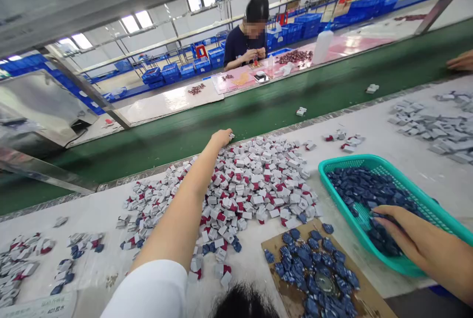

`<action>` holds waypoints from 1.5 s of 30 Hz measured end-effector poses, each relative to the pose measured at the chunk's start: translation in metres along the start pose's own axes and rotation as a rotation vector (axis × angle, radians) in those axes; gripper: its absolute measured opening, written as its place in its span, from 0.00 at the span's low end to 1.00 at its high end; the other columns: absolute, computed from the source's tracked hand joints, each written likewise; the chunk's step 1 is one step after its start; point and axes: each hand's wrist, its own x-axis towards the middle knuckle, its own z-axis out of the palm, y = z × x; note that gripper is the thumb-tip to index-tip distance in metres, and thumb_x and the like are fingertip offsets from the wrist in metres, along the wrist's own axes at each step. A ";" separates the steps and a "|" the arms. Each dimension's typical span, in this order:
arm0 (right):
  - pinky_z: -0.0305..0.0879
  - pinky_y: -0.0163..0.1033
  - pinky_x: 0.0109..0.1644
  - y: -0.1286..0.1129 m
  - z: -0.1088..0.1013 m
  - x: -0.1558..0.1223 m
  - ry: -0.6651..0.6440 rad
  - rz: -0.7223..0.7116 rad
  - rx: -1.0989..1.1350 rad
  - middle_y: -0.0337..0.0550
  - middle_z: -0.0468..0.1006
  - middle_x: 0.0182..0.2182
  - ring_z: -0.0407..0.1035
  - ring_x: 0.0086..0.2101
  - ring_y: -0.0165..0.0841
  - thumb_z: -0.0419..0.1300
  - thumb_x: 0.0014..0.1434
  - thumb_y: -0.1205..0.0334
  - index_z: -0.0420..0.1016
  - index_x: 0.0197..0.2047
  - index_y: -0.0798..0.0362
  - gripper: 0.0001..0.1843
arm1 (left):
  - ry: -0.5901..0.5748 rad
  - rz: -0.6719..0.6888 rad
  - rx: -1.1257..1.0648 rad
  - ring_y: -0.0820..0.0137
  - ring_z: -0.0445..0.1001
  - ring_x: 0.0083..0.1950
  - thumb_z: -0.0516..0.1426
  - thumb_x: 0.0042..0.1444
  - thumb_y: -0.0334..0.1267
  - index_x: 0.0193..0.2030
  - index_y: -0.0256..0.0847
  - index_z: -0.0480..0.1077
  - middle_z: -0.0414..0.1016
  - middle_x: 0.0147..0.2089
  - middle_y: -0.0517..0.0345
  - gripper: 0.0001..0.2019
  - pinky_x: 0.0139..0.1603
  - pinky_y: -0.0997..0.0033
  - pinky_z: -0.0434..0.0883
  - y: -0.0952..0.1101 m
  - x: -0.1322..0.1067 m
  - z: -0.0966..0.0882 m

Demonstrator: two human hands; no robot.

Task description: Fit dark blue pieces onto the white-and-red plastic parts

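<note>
Heap of white-and-red pieces (254, 190) large, lying in middle of white-covered table (96, 214), much of it remaining. Left hand (221, 137) stretched to heap's far edge, fingers together, small piece at fingertips; cannot tell if pinched. Right hand (402, 231) pushed among dark-blue pieces (360, 187) in teal plastic basket (347, 159), basket holding many; cannot tell if clamped. More blue pieces (306, 264) lie on cardboard sheet (275, 244). Grey pieces (436, 130) spread at right. Co-worker (246, 47) sits across green conveyor belt (185, 135).
</note>
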 end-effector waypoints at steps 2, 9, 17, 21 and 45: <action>0.71 0.42 0.30 -0.035 -0.009 -0.019 -0.057 0.095 0.167 0.47 0.79 0.36 0.75 0.31 0.40 0.56 0.60 0.43 0.72 0.43 0.38 0.13 | -0.006 0.004 0.051 0.60 0.72 0.53 0.57 0.62 0.42 0.56 0.38 0.67 0.70 0.56 0.47 0.18 0.53 0.51 0.72 -0.002 0.001 0.004; 0.73 0.38 0.36 -0.104 0.003 -0.078 -0.235 -0.015 0.347 0.46 0.80 0.41 0.76 0.34 0.36 0.53 0.62 0.59 0.75 0.44 0.46 0.12 | 0.013 0.033 0.143 0.56 0.72 0.54 0.60 0.55 0.34 0.46 0.31 0.73 0.78 0.45 0.43 0.12 0.56 0.60 0.66 -0.004 -0.008 -0.011; 0.62 0.34 0.26 -0.105 0.018 -0.089 -0.265 -0.133 0.098 0.36 0.70 0.24 0.67 0.23 0.30 0.48 0.62 0.65 0.62 0.37 0.50 0.03 | 0.289 0.145 -0.309 0.65 0.75 0.43 0.53 0.59 0.37 0.52 0.33 0.69 0.76 0.49 0.44 0.16 0.42 0.69 0.74 -0.023 -0.098 -0.032; 0.59 0.34 0.29 -0.114 0.023 -0.071 -0.287 -0.265 0.009 0.38 0.68 0.25 0.66 0.26 0.30 0.47 0.61 0.68 0.61 0.32 0.50 0.07 | 0.411 0.186 -0.677 0.64 0.77 0.46 0.55 0.58 0.39 0.48 0.36 0.70 0.75 0.50 0.47 0.13 0.39 0.68 0.78 -0.026 -0.166 -0.031; 0.53 0.37 0.26 -0.113 0.030 -0.049 -0.475 -0.384 -0.011 0.39 0.69 0.22 0.66 0.22 0.32 0.47 0.63 0.68 0.58 0.30 0.50 0.09 | -0.250 -0.343 -1.848 0.67 0.79 0.38 0.73 0.36 0.46 0.39 0.36 0.76 0.79 0.37 0.53 0.24 0.32 0.76 0.75 0.065 -0.353 0.112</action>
